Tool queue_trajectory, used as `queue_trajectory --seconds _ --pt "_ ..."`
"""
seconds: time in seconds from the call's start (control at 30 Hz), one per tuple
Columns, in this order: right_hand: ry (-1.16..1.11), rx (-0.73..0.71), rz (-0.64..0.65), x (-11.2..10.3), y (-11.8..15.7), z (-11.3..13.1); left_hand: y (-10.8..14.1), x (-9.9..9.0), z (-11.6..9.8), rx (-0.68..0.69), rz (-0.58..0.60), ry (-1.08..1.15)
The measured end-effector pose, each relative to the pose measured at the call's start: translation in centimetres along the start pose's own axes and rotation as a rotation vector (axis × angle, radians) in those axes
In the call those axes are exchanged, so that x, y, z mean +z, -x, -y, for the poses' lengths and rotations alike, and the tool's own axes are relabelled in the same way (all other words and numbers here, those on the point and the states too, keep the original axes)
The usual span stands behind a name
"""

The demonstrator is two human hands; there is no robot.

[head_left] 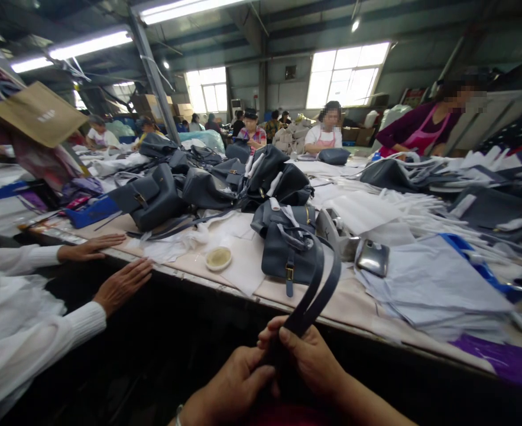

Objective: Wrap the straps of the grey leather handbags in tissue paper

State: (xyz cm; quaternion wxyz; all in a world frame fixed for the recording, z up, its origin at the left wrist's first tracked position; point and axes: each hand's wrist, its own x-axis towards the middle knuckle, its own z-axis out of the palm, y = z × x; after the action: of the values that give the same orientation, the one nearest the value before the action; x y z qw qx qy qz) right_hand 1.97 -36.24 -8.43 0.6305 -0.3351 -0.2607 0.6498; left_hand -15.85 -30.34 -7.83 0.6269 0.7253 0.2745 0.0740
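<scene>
Both my hands grip a dark navy strap (pixel 317 290) that loops up in two runs from the bag on the table. My right hand (pixel 316 358) pinches it between thumb and fingers. Lower and to the left, my left hand (pixel 238 378) is closed on the strap's lower part, which is dark and partly hidden. The navy bag (pixel 287 254) stands near the table's front edge, with a gold buckle (pixel 289 273) on its front tab and a wrapped handle on top. Left of it lies a small round dish (pixel 219 258) with pale yellowish contents.
A co-worker's two hands (pixel 125 284) rest at the table edge on the left. Several navy bags (pixel 154 195) are heaped behind. On the right, a phone (pixel 373 258) lies on white sheets (pixel 433 284) beside a metal holder (pixel 338 234). Several people sit or stand across the table.
</scene>
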Motion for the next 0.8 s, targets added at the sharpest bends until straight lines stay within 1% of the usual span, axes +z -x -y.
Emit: queue_trajectory --seconds 0.07,0.13,0.2,0.23,0.27,0.37,0.4,0.43,0.5,0.57,0.63,0.7,0.73,0.8 --pt "-0.026 -0.050 -0.160 -1.1 -0.4 1.3 0.0 -0.3 0.8 -0.016 0.024 -0.039" --pt "-0.063 -0.109 -0.322 -2.5 -1.1 2.9 0.4 -0.7 2.1 -0.062 0.027 -0.090" --pt "-0.087 -0.145 -0.414 -3.4 -1.6 3.6 0.6 -0.9 3.0 -0.101 0.007 -0.108" --pt "-0.086 -0.139 -0.417 -3.5 -1.6 3.4 0.7 -0.9 3.2 -0.112 -0.009 -0.097" --pt "-0.073 -0.108 -0.388 -3.4 -1.6 2.8 0.6 -0.8 3.1 -0.118 -0.021 -0.077" --pt "0.022 0.049 -0.210 -2.1 -1.0 -0.2 0.0 -0.5 2.1 -0.119 -0.042 0.009" --pt "0.055 0.089 -0.161 -1.7 -0.9 -1.0 -0.2 -0.4 1.7 -0.121 -0.047 0.040" --pt "0.073 0.107 -0.138 -1.5 -0.8 -1.6 -0.4 -0.4 1.5 -0.125 -0.049 0.067" --pt "0.063 0.090 -0.173 -1.6 -1.1 -1.8 -0.4 -0.6 1.5 -0.136 -0.048 0.091" --pt "0.025 0.055 -0.256 -2.3 -1.8 -1.1 -0.3 -0.7 1.9 -0.169 -0.058 0.087" --pt "0.003 0.040 -0.310 -2.9 -2.4 -0.3 -0.3 -0.7 2.4 -0.239 -0.068 0.105" --pt "0.006 0.063 -0.300 -2.8 -2.6 -0.1 -0.5 -0.5 2.6 -0.283 -0.075 0.140" --pt "0.014 0.081 -0.286 -2.5 -2.7 -0.2 -0.7 -0.4 2.5 -0.281 -0.067 0.146" --pt "0.028 0.106 -0.268 -1.9 -2.9 -0.6 -1.1 -0.8 2.1 -0.219 -0.037 0.089"
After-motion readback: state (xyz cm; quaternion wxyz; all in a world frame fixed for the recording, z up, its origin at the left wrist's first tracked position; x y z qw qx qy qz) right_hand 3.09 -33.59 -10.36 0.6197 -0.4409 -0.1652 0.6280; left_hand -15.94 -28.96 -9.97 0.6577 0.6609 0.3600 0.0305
